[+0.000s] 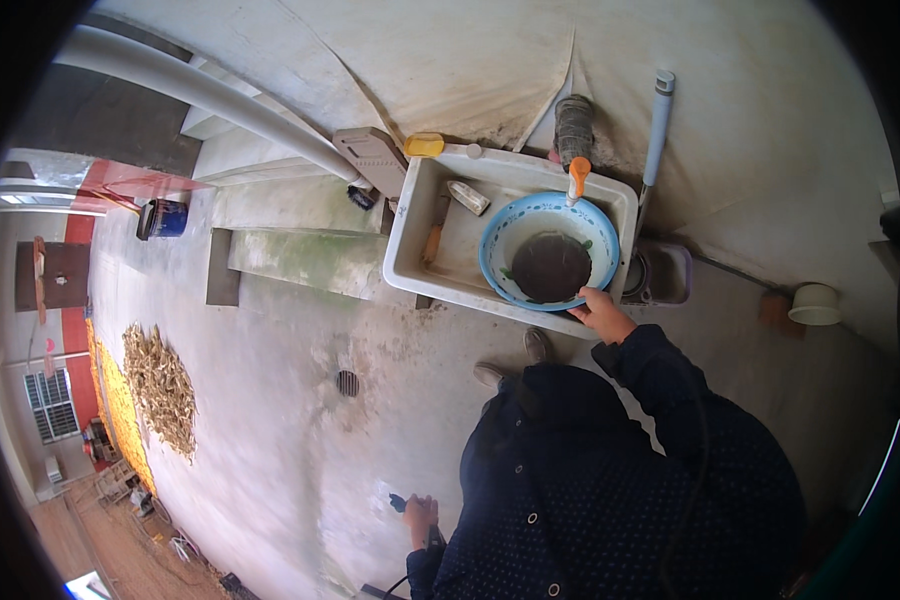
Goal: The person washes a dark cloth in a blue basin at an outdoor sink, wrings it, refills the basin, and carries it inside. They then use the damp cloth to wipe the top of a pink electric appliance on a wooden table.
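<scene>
My right hand grips the near rim of a blue-and-white enamel-style basin. The basin rests in the right part of a white sink and holds dark liquid or contents, with small green bits at the edge. An orange-handled tap reaches over its far rim. My left hand is low and away from the sink, closed around a small dark object whose kind I cannot tell. Inside the sink, left of the basin, lie a whitish block-like item and an orange-brown object.
A yellow soap dish sits on the sink's corner beside a leaning washboard. Concrete steps adjoin on the left. A floor drain, a pile of husks and a cream bucket are around.
</scene>
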### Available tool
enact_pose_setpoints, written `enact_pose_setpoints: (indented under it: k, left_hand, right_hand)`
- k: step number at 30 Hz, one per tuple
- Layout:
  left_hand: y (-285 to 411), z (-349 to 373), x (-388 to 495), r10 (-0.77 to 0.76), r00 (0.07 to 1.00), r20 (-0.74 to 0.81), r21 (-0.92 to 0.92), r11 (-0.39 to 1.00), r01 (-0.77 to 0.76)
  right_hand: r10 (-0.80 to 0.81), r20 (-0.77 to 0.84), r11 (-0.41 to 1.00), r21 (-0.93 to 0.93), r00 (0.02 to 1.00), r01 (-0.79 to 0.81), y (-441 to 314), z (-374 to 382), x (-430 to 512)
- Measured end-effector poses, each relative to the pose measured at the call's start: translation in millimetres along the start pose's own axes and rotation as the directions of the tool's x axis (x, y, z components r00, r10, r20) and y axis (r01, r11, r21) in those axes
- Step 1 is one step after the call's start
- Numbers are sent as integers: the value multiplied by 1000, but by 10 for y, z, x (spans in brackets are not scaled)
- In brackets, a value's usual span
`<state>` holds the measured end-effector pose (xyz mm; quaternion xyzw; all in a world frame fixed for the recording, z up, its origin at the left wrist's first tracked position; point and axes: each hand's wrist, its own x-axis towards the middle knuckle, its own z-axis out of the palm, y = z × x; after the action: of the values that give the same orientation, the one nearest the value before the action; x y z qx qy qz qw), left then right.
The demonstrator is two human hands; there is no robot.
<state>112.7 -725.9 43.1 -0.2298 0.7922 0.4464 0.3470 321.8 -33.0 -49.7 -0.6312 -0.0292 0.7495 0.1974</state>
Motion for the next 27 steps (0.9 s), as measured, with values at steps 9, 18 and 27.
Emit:
enact_pose_setpoints:
  k: [9,18,27]
  left_hand:
    - [-281,-254,-206,186,972,145,484,843,-234]
    - [-770,-419,-129,-207,969,135,-317,917,241]
    - [-1449,-978,269,357,931,71,447,823,-350]
  right_hand:
    - [-24,74,1000,-17,997,26,105,258,-271]
    - [-93,96,982,-155,991,107,231,596,-1121]
    - [-187,272,889,-363,944,280,1158,1088,-2051]
